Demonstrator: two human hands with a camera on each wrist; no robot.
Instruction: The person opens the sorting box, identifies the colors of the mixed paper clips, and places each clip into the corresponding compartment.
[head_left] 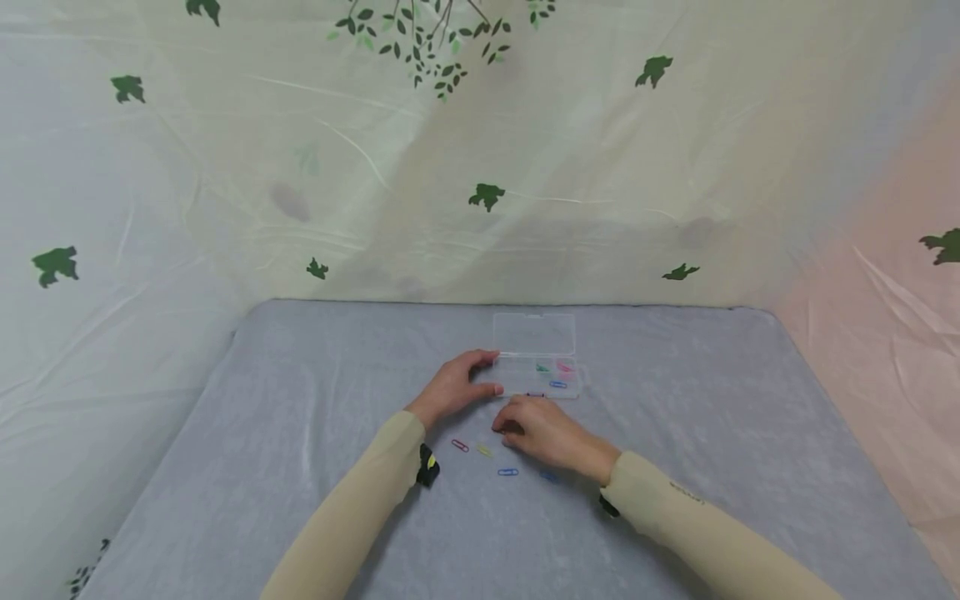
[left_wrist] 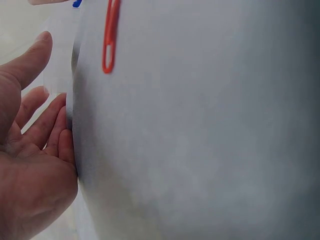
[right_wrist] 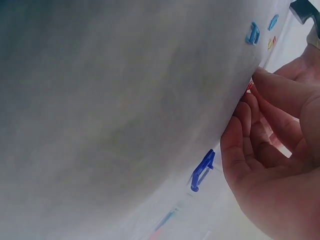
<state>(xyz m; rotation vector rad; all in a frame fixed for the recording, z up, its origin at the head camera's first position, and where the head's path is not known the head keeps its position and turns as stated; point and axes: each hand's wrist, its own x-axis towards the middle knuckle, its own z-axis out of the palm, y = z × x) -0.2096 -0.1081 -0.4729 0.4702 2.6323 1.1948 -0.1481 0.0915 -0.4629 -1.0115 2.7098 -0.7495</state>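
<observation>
The clear plastic box [head_left: 517,387] has its lid [head_left: 534,333] folded back. My left hand [head_left: 453,387] holds the box's left end, with the thumb at the front corner and the fingers at the back. Just in front of the box, my right hand [head_left: 551,433] pinches a small red paper clip [right_wrist: 248,88], mostly hidden by the fingers. Inside the box lie a green paper clip [head_left: 542,367], pink paper clips [head_left: 566,367] and a blue paper clip [head_left: 558,384]. A darker clip [head_left: 535,394] shows at its front edge.
On the grey cloth [head_left: 360,375] between my forearms lie a red paper clip [head_left: 460,446], a yellow paper clip [head_left: 484,450] and a blue paper clip [head_left: 507,472]. Another blue paper clip [head_left: 549,476] lies below my right hand. A patterned curtain [head_left: 585,242] stands behind the table.
</observation>
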